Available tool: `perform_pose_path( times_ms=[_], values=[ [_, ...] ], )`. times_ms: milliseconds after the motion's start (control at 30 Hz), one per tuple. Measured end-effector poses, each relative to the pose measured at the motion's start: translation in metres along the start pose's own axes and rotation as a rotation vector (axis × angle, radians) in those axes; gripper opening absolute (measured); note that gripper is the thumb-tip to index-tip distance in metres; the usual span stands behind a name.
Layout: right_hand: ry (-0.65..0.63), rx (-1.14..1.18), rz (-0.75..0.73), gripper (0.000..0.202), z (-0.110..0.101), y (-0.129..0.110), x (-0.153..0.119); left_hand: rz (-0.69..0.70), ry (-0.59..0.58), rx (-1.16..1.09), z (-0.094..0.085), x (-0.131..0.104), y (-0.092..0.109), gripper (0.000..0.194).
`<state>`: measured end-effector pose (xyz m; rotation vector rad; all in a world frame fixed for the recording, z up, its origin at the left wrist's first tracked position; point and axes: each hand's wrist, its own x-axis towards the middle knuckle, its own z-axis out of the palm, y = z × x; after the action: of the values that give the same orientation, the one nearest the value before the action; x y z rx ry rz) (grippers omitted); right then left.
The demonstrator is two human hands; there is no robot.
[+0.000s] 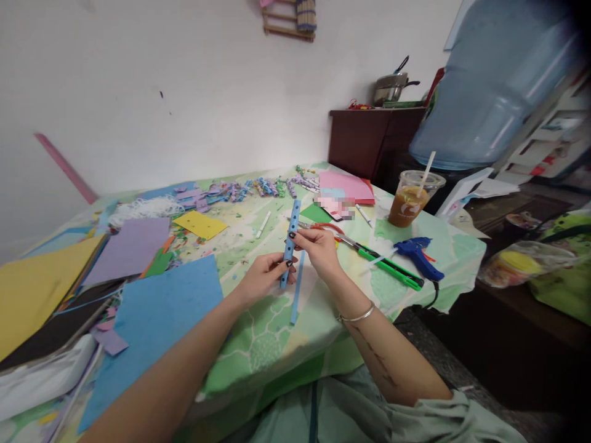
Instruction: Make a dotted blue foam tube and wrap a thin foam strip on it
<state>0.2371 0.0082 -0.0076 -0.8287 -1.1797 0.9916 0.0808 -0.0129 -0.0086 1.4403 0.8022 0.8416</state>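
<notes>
Between my two hands a narrow blue strip (pixel 290 244) with a row of dark holes or dots stands nearly upright above the table. The fingers of my left hand (pixel 264 277) pinch its lower part. Higher up, my right hand (pixel 318 247) grips the strip's edge near the middle. Just below my right hand lies a thin plain blue strip (pixel 297 298) on the tablecloth. To the left is a large blue sheet (pixel 161 326), with a yellow sheet (pixel 201 225) and a purple sheet (pixel 138 246) beyond it.
A green utility knife (pixel 392 269), red-handled pliers (pixel 330 230) and a blue glue gun (pixel 420 255) lie at right. Behind them stands a drink cup (pixel 409 203) with a straw. Purple and blue curled pieces (pixel 235 192) line the back. A white marker (pixel 263 224) lies mid-table.
</notes>
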Motion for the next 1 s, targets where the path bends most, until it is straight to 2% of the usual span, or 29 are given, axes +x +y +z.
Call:
perform_pose_path(
  times_ms=[233, 433, 600, 733, 1000],
  values=[
    [-0.043, 0.141, 0.115, 0.039, -0.001, 0.0, 0.001, 0.036, -0.028, 0.087, -0.002, -0.001, -0.001, 0.027],
    [-0.051, 0.219, 0.182, 0.041, -0.005, -0.003, 0.001, 0.022, -0.022, 0.116, 0.0, -0.002, -0.002, 0.032],
    [0.0, 0.174, 0.148, 0.036, -0.004, 0.0, 0.003, 0.061, 0.105, 0.161, -0.003, 0.001, -0.004, 0.044],
    [0.042, 0.072, 0.063, 0.03, 0.001, 0.003, 0.002, 0.085, 0.216, 0.168, -0.003, 0.0, -0.005, 0.037],
    [-0.135, -0.078, -0.039, 0.019, 0.006, 0.0, -0.002, 0.095, 0.321, 0.053, -0.002, -0.002, 0.004, 0.034]
  ],
)
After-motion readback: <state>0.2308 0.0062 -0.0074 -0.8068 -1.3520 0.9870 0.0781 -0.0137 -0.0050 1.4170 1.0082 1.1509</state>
